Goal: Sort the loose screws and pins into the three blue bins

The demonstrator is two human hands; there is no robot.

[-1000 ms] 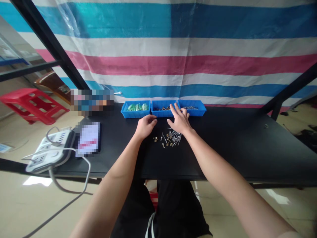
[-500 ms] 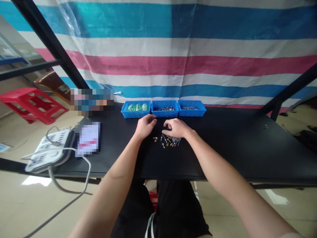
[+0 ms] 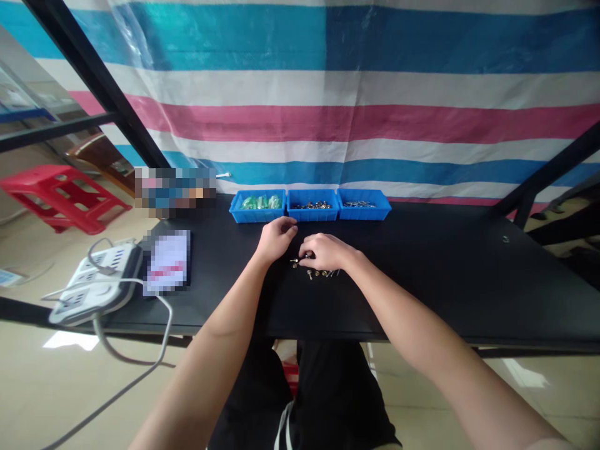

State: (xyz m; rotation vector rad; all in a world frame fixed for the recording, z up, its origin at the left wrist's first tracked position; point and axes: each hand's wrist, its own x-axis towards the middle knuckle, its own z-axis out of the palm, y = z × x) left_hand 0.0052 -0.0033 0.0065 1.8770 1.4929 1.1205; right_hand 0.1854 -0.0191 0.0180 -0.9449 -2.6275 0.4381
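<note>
My left hand [image 3: 277, 237] rests on the black tabletop just in front of the blue bins, fingers loosely curled and thumb a little apart, with nothing visible in it. My right hand [image 3: 324, 251] is over a small pile of metal fasteners, thumb and forefinger apart and pointing left. By its fingertips lies a brass-coloured screw [image 3: 294, 262]. More screws [image 3: 317, 273] and thin silvery pins [image 3: 332, 273] stick out below the palm; the hand hides the rest of the pile. Whether the fingertips touch a fastener, I cannot tell.
Three blue bins stand in a row: one with green-and-clear packets [image 3: 261, 202], one with brass-coloured pieces [image 3: 313, 205], one with silvery pins [image 3: 360, 204]. A power strip [image 3: 96, 281] with cables lies at the left. A small metal ring [image 3: 505, 239] sits far right.
My right hand has moved left and slightly toward me, now covering most of the pins and reaching the leftmost screws. My left hand has stayed in place.
</note>
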